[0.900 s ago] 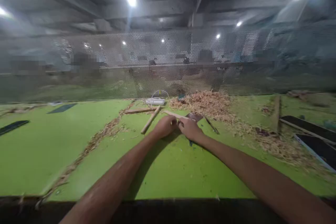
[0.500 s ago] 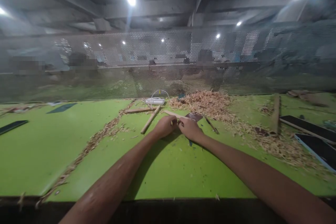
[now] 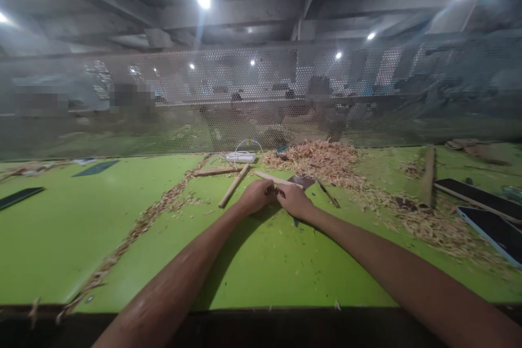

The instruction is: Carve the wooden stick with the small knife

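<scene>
Near the middle of the green table, my left hand [image 3: 258,197] and my right hand [image 3: 294,199] meet, both with fingers closed. Whatever is pinched between them is too small to make out. Just beyond them lies a pale wooden stick [image 3: 272,178], partly hidden by my right hand. A second wooden stick [image 3: 234,186] rests to the left of my left hand. Behind my right hand is a dark brown sheet [image 3: 302,181], and right of it a thin dark tool [image 3: 327,193].
Curly shavings form a pile [image 3: 322,159] at the back. A white power strip [image 3: 241,157] with a cable is left of it. Dark phones [image 3: 481,199] and a wooden bar [image 3: 428,176] lie at the right. A perforated metal screen [image 3: 253,114] stands behind the table [image 3: 261,272].
My right hand has shifted very slightly, and more of the pale stick's right end shows beyond it. My left hand has hardly moved.
</scene>
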Demonstrator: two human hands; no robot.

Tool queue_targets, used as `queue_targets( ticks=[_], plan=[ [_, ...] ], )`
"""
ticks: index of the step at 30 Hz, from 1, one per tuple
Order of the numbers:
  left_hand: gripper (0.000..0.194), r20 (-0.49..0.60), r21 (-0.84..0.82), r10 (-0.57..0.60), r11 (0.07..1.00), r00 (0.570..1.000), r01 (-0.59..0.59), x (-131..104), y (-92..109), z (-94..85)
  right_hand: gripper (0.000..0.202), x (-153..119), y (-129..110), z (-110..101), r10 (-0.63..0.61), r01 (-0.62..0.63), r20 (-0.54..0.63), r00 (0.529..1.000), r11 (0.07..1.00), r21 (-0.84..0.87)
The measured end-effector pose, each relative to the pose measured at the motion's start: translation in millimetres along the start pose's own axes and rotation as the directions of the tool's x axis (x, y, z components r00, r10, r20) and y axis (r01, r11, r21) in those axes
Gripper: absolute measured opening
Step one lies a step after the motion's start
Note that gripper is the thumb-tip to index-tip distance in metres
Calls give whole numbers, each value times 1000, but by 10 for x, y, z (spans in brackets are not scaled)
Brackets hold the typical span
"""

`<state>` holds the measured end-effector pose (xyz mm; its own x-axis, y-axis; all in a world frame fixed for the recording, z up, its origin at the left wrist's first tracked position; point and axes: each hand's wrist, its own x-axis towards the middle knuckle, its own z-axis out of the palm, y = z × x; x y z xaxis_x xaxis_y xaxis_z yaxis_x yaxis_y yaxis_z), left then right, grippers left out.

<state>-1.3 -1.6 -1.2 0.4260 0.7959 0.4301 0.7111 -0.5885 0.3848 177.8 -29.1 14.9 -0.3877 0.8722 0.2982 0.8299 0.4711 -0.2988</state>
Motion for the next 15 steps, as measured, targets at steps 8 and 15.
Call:
queue_targets(
  ticks=[8,15],
  plan=[
    [6,-8,7,25,1000,1000,-25,3,-55,21,22,22,47,34,-9,9,8,1000,1000,17],
    [5,9,20,18,1000,1000,-18,5,-72,30,23,21,39,14,-8,8,33,999,1000,1]
  ],
)
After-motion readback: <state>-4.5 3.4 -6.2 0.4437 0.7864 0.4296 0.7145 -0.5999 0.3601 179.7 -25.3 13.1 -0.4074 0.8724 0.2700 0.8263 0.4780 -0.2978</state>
